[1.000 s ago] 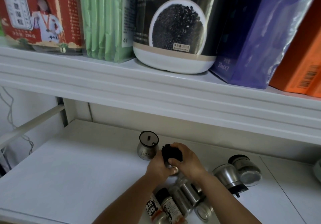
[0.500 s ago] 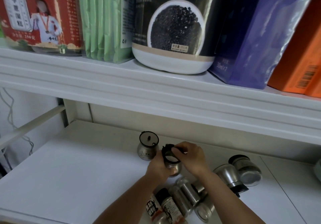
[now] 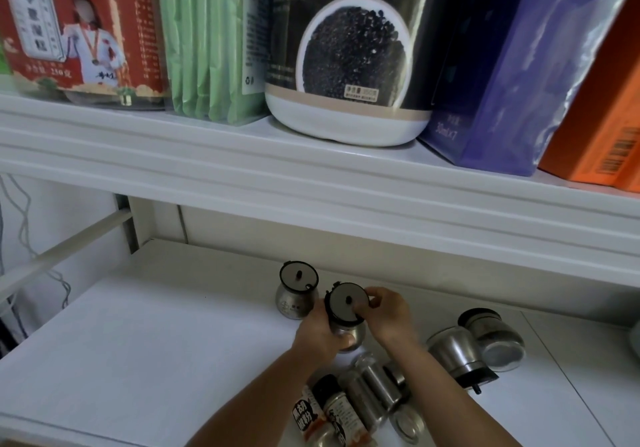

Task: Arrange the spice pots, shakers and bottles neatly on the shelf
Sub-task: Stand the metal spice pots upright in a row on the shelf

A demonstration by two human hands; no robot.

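A steel spice pot (image 3: 344,311) with a black-rimmed lid stands upright on the white lower shelf (image 3: 145,335). My left hand (image 3: 317,337) grips its body, and my right hand (image 3: 389,315) pinches the rim of its lid. Just behind and left of it stands a matching steel pot (image 3: 297,290), upright. Two more steel pots lie on their sides to the right (image 3: 457,349) (image 3: 495,337). Several bottles and shakers (image 3: 349,401) lie in a heap under my forearms, partly hidden.
The upper shelf (image 3: 311,176) hangs low over the work area and carries a red jar (image 3: 79,30), green packets (image 3: 207,41), a black-and-white tub (image 3: 349,51), a purple box (image 3: 512,65) and an orange box (image 3: 602,127). Cables (image 3: 20,211) dangle at far left.
My right hand has lifted off the top of the pot's lid and now holds only its rim, so the lid's flat top shows. The pot stands more upright beside the first one.
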